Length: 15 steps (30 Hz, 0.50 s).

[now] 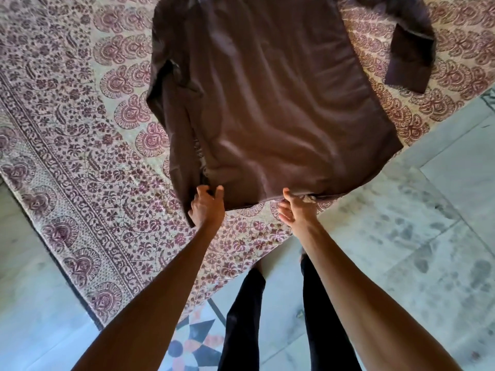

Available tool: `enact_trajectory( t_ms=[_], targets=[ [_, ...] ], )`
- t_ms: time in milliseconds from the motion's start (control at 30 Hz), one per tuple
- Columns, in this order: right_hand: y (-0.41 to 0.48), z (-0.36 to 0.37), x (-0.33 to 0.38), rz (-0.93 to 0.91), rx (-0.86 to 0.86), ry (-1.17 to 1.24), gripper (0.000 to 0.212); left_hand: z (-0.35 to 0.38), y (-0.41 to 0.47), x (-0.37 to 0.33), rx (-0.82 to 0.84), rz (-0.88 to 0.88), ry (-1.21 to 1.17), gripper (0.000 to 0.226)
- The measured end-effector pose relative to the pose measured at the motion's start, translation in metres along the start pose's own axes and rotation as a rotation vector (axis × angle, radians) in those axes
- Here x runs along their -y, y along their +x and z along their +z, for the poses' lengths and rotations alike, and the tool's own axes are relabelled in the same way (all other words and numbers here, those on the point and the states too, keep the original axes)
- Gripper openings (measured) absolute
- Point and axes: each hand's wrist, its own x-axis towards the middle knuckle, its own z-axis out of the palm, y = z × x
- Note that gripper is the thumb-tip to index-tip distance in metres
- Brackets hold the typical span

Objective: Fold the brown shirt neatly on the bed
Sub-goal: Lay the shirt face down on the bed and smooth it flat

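The brown shirt (267,97) lies spread flat on the bed's floral cover (80,129), back side up, hem toward me. Its left side is folded inward along the body. The other sleeve (412,46) stretches out to the right, bent downward at the cuff. My left hand (206,207) is at the hem's left corner with fingers curled, pinching the fabric edge. My right hand (296,207) is at the hem's middle, thumb up against the edge and fingers tucked under it.
The bed's corner points toward me; its edge runs diagonally on both sides. Pale marble floor (401,236) surrounds it, with a coloured star inlay (192,344) below. My legs in dark trousers (241,317) stand right at the corner.
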Motion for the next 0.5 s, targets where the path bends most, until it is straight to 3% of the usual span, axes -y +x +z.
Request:
enact_trajectory(
  t_ms=[100, 167, 267, 367, 500],
  targets=[
    [-0.009, 0.01, -0.002, -0.072, -0.121, 0.124, 0.02, -0.006, 0.008, -0.008, 0.096, -0.003, -0.094, 0.052],
    [-0.011, 0.011, -0.003, -0.068, -0.084, 0.206, 0.025, -0.006, 0.012, -0.011, 0.215, 0.016, -0.202, 0.053],
    [-0.012, 0.004, -0.01, -0.031, 0.037, 0.206, 0.029, -0.004, 0.004, -0.017, 0.49, -0.172, -0.627, 0.033],
    [-0.013, -0.003, -0.009, 0.022, 0.157, 0.267, 0.05, -0.007, -0.012, -0.029, 0.656, -0.298, -0.994, 0.01],
    [-0.019, 0.005, -0.005, 0.093, 0.335, 0.521, 0.085, -0.017, -0.02, -0.037, 0.729, -0.31, -1.08, 0.013]
  ],
)
